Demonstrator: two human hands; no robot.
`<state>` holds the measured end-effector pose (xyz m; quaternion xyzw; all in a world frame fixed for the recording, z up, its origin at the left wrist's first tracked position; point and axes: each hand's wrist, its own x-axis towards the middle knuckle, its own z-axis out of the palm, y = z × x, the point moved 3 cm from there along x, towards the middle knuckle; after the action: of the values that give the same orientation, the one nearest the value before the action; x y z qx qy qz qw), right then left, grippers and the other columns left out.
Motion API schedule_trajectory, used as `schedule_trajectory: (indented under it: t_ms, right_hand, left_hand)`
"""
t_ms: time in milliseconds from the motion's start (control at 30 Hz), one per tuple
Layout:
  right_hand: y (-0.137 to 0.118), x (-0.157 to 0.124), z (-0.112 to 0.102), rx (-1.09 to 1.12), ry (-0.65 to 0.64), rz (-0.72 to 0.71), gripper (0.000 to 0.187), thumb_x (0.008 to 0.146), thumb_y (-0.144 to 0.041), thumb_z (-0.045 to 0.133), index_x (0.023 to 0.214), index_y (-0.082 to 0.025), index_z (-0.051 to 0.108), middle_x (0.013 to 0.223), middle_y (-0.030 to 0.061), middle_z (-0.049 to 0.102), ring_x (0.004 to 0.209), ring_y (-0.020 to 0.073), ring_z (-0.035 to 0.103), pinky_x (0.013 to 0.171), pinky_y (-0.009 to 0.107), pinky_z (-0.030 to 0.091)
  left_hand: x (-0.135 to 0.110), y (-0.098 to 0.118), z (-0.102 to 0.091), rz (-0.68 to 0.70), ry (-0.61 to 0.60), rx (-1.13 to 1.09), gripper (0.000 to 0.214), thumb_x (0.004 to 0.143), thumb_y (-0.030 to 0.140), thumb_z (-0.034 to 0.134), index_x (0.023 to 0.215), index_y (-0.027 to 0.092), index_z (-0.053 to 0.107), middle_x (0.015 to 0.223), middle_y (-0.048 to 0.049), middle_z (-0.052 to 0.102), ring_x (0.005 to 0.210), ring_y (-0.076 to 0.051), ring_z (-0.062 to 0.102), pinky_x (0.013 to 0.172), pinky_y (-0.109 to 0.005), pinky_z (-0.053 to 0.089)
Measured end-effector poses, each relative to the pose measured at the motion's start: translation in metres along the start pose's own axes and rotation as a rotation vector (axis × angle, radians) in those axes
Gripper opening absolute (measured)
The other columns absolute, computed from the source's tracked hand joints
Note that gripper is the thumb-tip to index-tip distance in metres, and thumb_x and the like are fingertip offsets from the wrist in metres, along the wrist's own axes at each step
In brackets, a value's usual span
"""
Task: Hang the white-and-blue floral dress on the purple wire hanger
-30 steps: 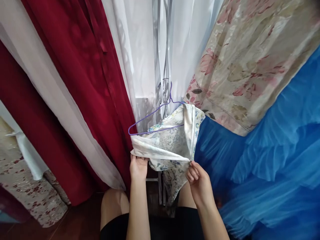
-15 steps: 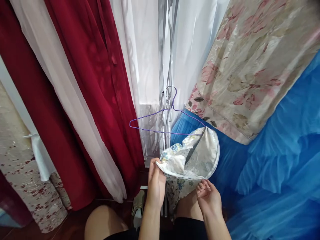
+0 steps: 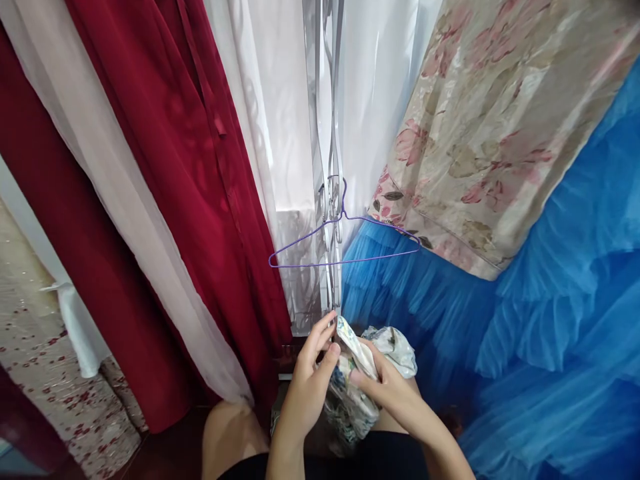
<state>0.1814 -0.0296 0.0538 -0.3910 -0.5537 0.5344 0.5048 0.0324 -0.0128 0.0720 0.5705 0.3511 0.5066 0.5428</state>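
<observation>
A floral garment, white with blue and green print, hangs bunched over my lap. My right hand grips it, thumb on the near side and fingers behind the cloth. Beside the garment's left edge is my left hand, its thumb and fingers apart and curved; nothing shows between them. Above both hands, a purple wire hanger hangs by its hook from the metal stand, with no cloth on it. A loose fold of the garment puffs out past my right hand.
Dark red drapes and a pale sheer panel hang on the left. To the right hang a beige cloth with pink flowers and a ruffled blue tulle skirt. White fabric is behind the stand.
The garment has come off the hanger's right end and dropped toward my lap, bunched up. My left hand has let go of its edge; my right hand has moved left and up onto it.
</observation>
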Motion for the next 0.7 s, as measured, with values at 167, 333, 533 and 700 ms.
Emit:
schedule_trajectory:
  t_ms: [167, 333, 533, 700]
  right_hand:
    - [0.002, -0.006, -0.012, -0.154, 0.017, 0.012, 0.046, 0.088, -0.047, 0.071, 0.124, -0.019, 0.068, 0.114, 0.0096, 0.073, 0.11, 0.0316, 0.065, 0.101, 0.044, 0.049]
    - [-0.006, -0.018, -0.022, 0.026, 0.171, 0.062, 0.04, 0.087, -0.047, 0.071, 0.118, -0.021, 0.071, 0.116, 0.0095, 0.073, 0.117, 0.0311, 0.062, 0.103, 0.042, 0.047]
    - [-0.01, -0.043, -0.027, 0.248, 0.249, 0.108, 0.042, 0.068, -0.05, 0.084, 0.097, -0.021, 0.076, 0.101, 0.0117, 0.076, 0.097, 0.0341, 0.07, 0.09, 0.047, 0.055]
    - [-0.027, -0.063, -0.082, 0.146, 0.538, 0.121, 0.034, 0.057, -0.045, 0.088, 0.079, -0.023, 0.076, 0.067, 0.0133, 0.073, 0.061, 0.033, 0.069, 0.055, 0.042, 0.056]
  left_hand:
    - [-0.014, 0.002, -0.011, -0.107, -0.138, 0.085, 0.065, 0.097, 0.04, 0.057, 0.156, 0.039, 0.032, 0.16, -0.0096, 0.038, 0.134, -0.031, 0.052, 0.112, -0.045, 0.039]
    - [-0.018, -0.013, -0.018, -0.151, -0.166, 0.362, 0.081, 0.085, 0.036, 0.07, 0.156, 0.037, 0.033, 0.158, -0.0112, 0.04, 0.124, -0.033, 0.059, 0.109, -0.048, 0.042]
    - [-0.011, -0.031, 0.033, 0.091, -0.467, 0.31, 0.041, 0.076, 0.026, 0.075, 0.117, 0.025, 0.074, 0.115, -0.008, 0.072, 0.108, -0.031, 0.064, 0.098, -0.04, 0.048]
    - [-0.013, -0.069, 0.015, 0.112, -0.421, 0.491, 0.047, 0.071, 0.054, 0.08, 0.054, 0.02, 0.053, 0.063, -0.0012, 0.056, 0.074, -0.022, 0.056, 0.078, -0.035, 0.042]
